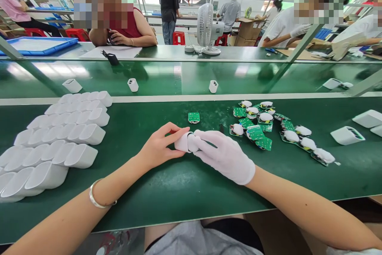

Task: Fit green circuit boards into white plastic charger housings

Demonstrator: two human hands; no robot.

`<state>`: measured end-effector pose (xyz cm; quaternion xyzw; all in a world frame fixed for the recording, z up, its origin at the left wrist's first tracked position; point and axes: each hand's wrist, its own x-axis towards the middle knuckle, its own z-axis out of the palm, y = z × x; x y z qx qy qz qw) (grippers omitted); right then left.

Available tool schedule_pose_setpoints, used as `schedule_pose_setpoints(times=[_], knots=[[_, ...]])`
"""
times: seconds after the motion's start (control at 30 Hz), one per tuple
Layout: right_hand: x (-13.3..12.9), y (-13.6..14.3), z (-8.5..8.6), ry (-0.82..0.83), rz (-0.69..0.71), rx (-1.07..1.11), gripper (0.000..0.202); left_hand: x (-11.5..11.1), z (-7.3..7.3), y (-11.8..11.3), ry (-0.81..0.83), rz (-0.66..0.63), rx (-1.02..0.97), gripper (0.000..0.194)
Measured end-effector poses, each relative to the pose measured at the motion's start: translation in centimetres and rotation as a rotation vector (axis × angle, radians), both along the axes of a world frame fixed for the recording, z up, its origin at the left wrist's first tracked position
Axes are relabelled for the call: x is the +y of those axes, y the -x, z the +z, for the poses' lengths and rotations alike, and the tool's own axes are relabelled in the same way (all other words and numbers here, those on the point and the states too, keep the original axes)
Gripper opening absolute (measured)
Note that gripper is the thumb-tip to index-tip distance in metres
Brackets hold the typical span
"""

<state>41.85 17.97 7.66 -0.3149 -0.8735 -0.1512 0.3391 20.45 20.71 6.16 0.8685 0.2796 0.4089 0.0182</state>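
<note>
My left hand (159, 145), bare and with a bangle at the wrist, pinches a small white housing (181, 143) at the middle of the green table. My right hand (225, 153), in a white glove, has its fingers closed at the housing's open right end; whatever those fingertips hold is hidden. Just beyond the hands lies one green circuit board (193, 117). Several circuit boards with white parts (256, 132) are heaped right of my gloved hand, and more boards (307, 143) lie further right.
Rows of white housings (80, 133) stand at the left. White housings (347, 135) lie at the far right. Beyond a pale strip, a green belt (167, 76) carries spaced housings (213, 86). A white fan (205, 28) and several people are behind it.
</note>
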Motion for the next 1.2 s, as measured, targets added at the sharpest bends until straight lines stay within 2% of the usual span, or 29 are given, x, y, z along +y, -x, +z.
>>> schedule_pose_setpoints(times=[0.17, 0.33, 0.4, 0.57, 0.77, 1.03, 1.2], knots=[[0.1, 0.2, 0.5, 0.286, 0.030, 0.019, 0.024, -0.3, 0.2, -0.6, 0.086, 0.042, -0.056, 0.042], [-0.3, -0.3, 0.7, 0.313, 0.026, 0.028, 0.028, -0.2, 0.1, -0.4, -0.061, 0.055, -0.094, 0.045], [-0.7, -0.3, 0.8, 0.290, 0.037, 0.079, 0.029, -0.2, 0.2, -0.3, -0.117, 0.050, -0.111, 0.047], [-0.7, -0.6, 0.7, 0.083, 0.091, 0.155, 0.032, -0.2, 0.3, -0.2, -0.134, 0.038, -0.127, 0.050], [-0.2, -0.7, 0.1, 0.073, 0.106, 0.066, 0.042, 0.0, -0.1, 0.0, -0.151, 0.020, -0.107, 0.052], [-0.3, -0.3, 0.1, 0.010, 0.118, 0.110, 0.058, -0.1, 0.1, -0.2, -0.171, 0.073, -0.095, 0.048], [-0.4, -0.6, -0.1, 0.050, 0.120, 0.121, 0.056, -0.3, 0.2, -0.3, -0.147, 0.075, -0.112, 0.048]])
